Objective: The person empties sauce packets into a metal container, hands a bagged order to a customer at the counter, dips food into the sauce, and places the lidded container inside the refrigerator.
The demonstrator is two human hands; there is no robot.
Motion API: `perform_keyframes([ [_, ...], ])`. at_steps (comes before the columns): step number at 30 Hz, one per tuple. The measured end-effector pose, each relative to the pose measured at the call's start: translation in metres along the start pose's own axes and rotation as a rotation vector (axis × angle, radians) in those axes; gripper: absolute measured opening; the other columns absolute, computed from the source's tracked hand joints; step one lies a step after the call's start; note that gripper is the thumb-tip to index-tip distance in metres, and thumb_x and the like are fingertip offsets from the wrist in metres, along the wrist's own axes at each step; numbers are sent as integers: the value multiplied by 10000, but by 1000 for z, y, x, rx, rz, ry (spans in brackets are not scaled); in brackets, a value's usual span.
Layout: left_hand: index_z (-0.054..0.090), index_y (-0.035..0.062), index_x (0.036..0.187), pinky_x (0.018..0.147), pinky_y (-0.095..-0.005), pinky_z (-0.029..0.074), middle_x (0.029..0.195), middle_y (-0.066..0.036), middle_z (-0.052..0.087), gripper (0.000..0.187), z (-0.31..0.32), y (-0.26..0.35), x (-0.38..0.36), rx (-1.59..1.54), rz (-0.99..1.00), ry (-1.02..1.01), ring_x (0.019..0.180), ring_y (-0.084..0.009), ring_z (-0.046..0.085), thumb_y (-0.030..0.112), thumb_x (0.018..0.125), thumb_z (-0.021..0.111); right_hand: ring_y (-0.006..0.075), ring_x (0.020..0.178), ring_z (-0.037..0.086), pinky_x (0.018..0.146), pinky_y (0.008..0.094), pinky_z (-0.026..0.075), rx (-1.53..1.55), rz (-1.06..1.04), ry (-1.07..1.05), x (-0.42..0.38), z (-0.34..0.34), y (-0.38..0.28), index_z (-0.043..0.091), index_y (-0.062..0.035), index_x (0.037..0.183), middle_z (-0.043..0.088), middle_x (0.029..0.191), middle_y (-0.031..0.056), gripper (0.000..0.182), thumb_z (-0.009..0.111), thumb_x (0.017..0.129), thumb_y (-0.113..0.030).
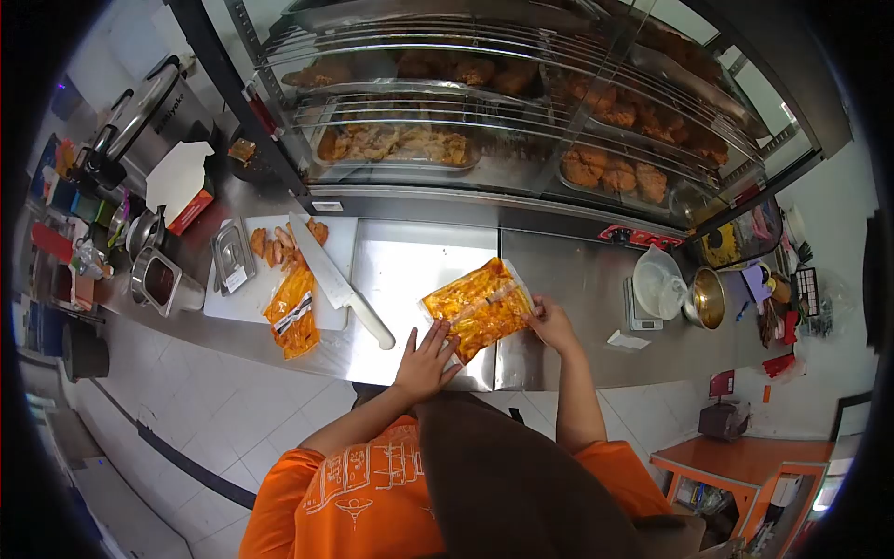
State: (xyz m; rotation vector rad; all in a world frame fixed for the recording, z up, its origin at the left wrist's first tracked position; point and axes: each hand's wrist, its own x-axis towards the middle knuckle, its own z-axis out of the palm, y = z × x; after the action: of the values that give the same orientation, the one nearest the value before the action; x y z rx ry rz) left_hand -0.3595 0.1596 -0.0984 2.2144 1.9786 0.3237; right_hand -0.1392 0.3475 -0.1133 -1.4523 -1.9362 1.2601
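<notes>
A flat clear pouch of orange-yellow sauce (477, 306) lies tilted on the steel counter in front of me. At its right edge my right hand (553, 326) is closed, with fingers and thumb pinching the plastic. My left hand (426, 361) rests at the lower left corner, fingers spread and touching the pouch. To the left, a large knife (346, 289) with a white handle lies across a white cutting board (244, 306). Pieces of cooked chicken (276, 246) sit on the board beside a second orange pouch (294, 312), which overhangs the front edge.
A glass display case (503, 140) with trays of fried chicken stands behind the counter. At left are a metal lid (233, 256), a sauce container (163, 279) and an open box (186, 191). At right, a plastic bowl (659, 279) sits on a scale (643, 322) beside a metal bowl (705, 300).
</notes>
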Motion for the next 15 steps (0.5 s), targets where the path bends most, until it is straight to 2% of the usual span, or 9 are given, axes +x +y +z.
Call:
perform_keyframes([
  [1, 443, 85, 1264, 1031, -525, 215, 1390, -134, 310, 521, 0, 1, -1, 1, -12, 11, 1325, -253, 242, 400, 853, 495, 159, 571, 530, 554, 295, 447, 101, 6, -42, -4, 1, 9, 552, -6, 1060, 547, 678, 47, 342, 676, 755, -96],
  [2, 439, 89, 1267, 1031, -528, 214, 1383, -130, 323, 520, 0, 2, -2, 4, -21, 23, 1324, -249, 247, 394, 851, 503, 156, 570, 527, 552, 287, 446, 54, 0, 26, -3, 2, 18, 547, -2, 1057, 547, 670, 44, 348, 679, 744, -74],
  [4, 423, 105, 1287, 1039, -531, 199, 1383, -129, 330, 516, 13, 0, -8, 101, 145, -10, 1328, -244, 243, 385, 858, 491, 152, 568, 523, 548, 273, 445, -42, -19, 168, 3, 1, 16, 538, 6, 1051, 546, 654, 40, 362, 685, 721, -31],
  [7, 411, 129, 1302, 1042, -538, 195, 1371, -119, 356, 539, 21, 1, -12, 215, 278, -68, 1326, -243, 253, 367, 832, 521, 209, 664, 558, 627, 319, 463, -258, -69, 217, 1, 4, 4, 530, 14, 1039, 573, 753, 86, 320, 649, 745, -33],
  [8, 408, 136, 1304, 1041, -541, 196, 1365, -114, 367, 553, 21, 1, -12, 250, 304, -88, 1324, -243, 258, 361, 817, 540, 250, 737, 557, 684, 342, 454, -331, -179, 329, -6, 6, -5, 537, 15, 1024, 576, 828, 117, 295, 636, 752, -38],
  [10, 417, 134, 1297, 1042, -541, 197, 1354, -104, 383, 573, 13, 9, -15, 104, 248, -32, 1324, -243, 260, 350, 784, 556, 333, 884, 555, 797, 388, 437, -474, -402, 553, -27, 13, -43, 552, 17, 994, 582, 978, 177, 246, 612, 765, -49],
  [12, 416, 124, 1292, 1042, -542, 198, 1345, -96, 394, 578, 10, 15, -15, 21, 213, -9, 1318, -245, 270, 336, 772, 552, 358, 1086, 473, 929, 408, 371, -232, -511, 297, -54, 33, -46, 506, 20, 1120, 489, 1189, 206, 327, 559, 805, -52],
  [14, 406, 107, 1291, 1043, -543, 197, 1338, -89, 399, 566, 10, 17, -16, 1, 208, -22, 1306, -248, 288, 321, 781, 527, 327, 1148, 463, 961, 376, 363, -136, -603, -50, -88, 58, -50, 455, -7, 1218, 471, 1240, 193, 421, 567, 818, -76],
  [15, 401, 101, 1290, 1044, -539, 200, 1325, -83, 405, 550, 14, 15, -18, 102, 270, -132, 1294, -247, 302, 313, 795, 510, 320, 1232, 390, 1027, 374, 303, -24, -599, -252, -100, 70, -51, 402, -1, 1273, 414, 1308, 189, 491, 570, 819, -86],
])
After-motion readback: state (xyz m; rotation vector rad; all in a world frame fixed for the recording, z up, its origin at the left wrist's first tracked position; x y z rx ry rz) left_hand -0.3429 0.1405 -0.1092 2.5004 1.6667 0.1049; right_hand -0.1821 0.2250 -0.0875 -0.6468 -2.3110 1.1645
